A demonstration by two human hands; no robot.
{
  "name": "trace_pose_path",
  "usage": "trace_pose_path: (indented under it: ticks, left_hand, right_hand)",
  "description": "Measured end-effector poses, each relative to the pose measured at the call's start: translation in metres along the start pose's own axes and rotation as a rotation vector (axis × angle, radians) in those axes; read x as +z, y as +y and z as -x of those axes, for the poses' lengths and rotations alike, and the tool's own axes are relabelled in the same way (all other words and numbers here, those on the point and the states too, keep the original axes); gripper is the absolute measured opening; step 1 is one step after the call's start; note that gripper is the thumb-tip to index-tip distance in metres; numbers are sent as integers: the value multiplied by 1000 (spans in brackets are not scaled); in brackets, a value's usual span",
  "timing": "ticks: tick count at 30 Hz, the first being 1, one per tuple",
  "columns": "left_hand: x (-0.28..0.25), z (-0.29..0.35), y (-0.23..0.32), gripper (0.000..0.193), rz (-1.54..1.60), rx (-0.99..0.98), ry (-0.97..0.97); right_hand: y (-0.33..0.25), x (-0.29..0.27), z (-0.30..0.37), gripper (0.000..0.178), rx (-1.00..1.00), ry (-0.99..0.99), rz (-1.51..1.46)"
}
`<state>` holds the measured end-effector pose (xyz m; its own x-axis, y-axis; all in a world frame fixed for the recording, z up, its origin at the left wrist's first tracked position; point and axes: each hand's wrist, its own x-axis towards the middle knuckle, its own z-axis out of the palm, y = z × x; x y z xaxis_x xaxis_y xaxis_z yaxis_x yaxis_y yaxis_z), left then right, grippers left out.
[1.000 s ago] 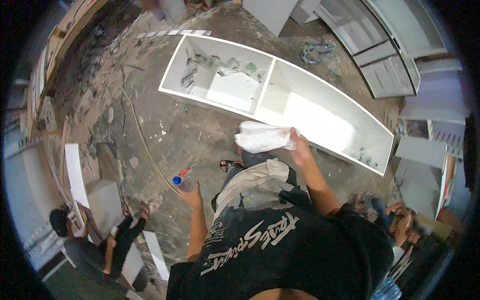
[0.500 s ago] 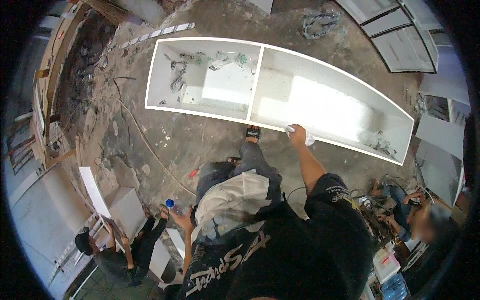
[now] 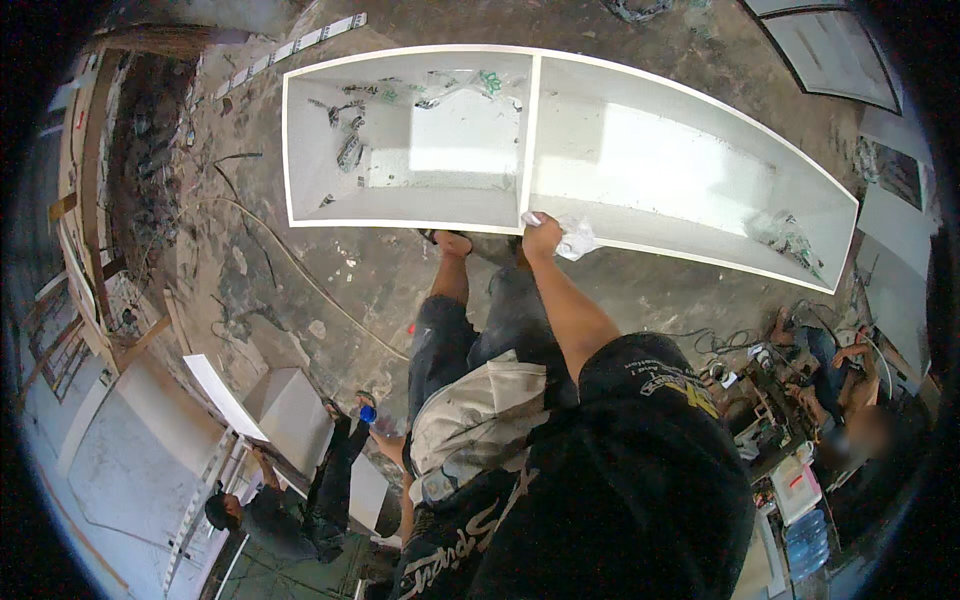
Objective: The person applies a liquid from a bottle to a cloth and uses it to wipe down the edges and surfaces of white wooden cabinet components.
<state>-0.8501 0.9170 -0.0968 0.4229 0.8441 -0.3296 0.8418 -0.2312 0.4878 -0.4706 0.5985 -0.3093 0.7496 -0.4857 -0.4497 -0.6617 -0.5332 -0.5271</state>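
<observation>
Right hand [image 3: 543, 236] clutches the white cloth [image 3: 577, 240] at the view's two o'clock, by the cabinet rim [image 3: 400, 225]; left hand [image 3: 389, 445] grips the bottle [image 3: 371, 416], seven o'clock. A flatter cloth would press evenly.

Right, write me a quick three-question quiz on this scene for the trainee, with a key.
1. What does the right hand hold?
2. True or false: the white cabinet lies with its open side facing down.
3. Fill in the colour: the left hand holds a clear bottle with a ____ cap.

Key:
1. A white cloth.
2. False; its open side faces up.
3. Blue.
</observation>
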Motion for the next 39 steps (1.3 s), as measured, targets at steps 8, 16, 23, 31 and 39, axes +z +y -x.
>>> trace_pose_path:
  ticks: [8, 16, 23, 31, 39]
  left_hand:
    - [-18, -78, -4, 82, -66, 23, -63]
    - [-47, -119, -13, 105, -311, -79, -135]
    - [-44, -73, 28, 93, -380, 69, -48]
    - [-11, -67, 127, 95, -313, -134, 44]
    - [9, -10, 78, 96, -308, -297, 85]
  right_hand:
    - [-23, 30, -29, 18, 188, 450, -159]
    - [-112, 11, -167, 19, 81, 553, -24]
    - [-181, 29, -243, 19, -190, 565, -100]
    - [-76, -17, -397, 44, -1267, -168, 485]
    - [-149, -35, -329, 27, -1321, -540, 693]
